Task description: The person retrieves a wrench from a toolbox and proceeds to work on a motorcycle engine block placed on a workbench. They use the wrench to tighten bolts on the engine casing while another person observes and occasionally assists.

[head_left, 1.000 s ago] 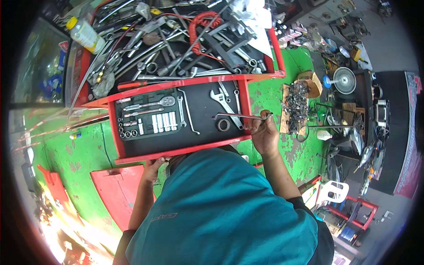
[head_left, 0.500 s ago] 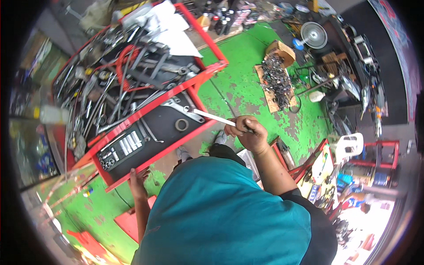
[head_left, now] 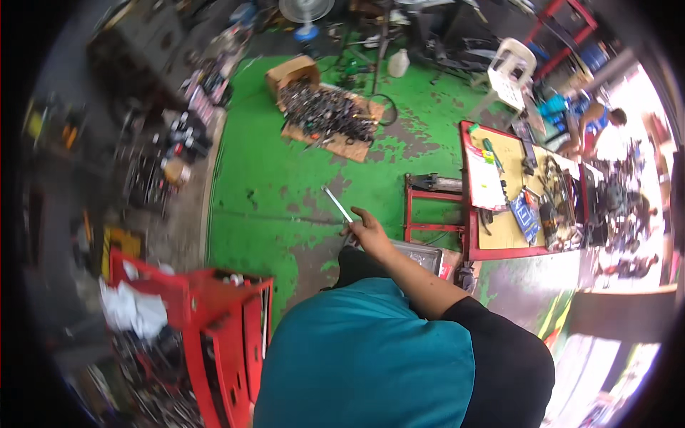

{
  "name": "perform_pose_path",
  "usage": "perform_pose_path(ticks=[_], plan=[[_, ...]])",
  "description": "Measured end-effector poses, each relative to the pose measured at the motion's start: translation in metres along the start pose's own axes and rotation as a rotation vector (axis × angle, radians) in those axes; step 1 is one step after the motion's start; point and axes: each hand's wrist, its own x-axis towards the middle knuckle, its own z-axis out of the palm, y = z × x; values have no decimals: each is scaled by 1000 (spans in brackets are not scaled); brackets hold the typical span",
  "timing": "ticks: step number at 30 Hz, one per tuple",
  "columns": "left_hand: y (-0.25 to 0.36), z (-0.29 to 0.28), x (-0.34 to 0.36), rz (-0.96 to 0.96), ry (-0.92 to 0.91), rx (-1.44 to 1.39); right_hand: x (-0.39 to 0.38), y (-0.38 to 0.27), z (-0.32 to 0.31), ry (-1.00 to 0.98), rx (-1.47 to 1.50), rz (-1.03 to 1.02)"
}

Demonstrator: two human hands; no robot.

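A slim silver wrench (head_left: 337,205) points forward and a little left over the green floor. My right hand (head_left: 369,235) is closed round its near end, with the arm stretched out in front of me. My left hand is out of sight. A red tool cabinet (head_left: 232,335) stands at my lower left, with many metal tools (head_left: 160,374) in its top, partly blurred, and a crumpled white cloth or bag (head_left: 134,310) lying on them.
A pile of small metal parts (head_left: 325,110) lies on cardboard ahead, beside a box (head_left: 289,71). To the right are a red-framed workbench (head_left: 499,252), a metal tray (head_left: 421,255) and a white plastic chair (head_left: 509,75). A person (head_left: 596,121) sits at far right.
My view has swung right, away from the cabinet's open drawer. The wrench has moved with my right hand from over the drawer to over the floor. My left hand has left view.
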Motion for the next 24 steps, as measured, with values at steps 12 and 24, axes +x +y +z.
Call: perform_pose_path(ticks=[12,24], plan=[[104,357,35,221,-912,603,113,-140,-265,302,59,-299],[140,701,27,177,-1314,1209,128,-233,-392,891,-82,-429]])
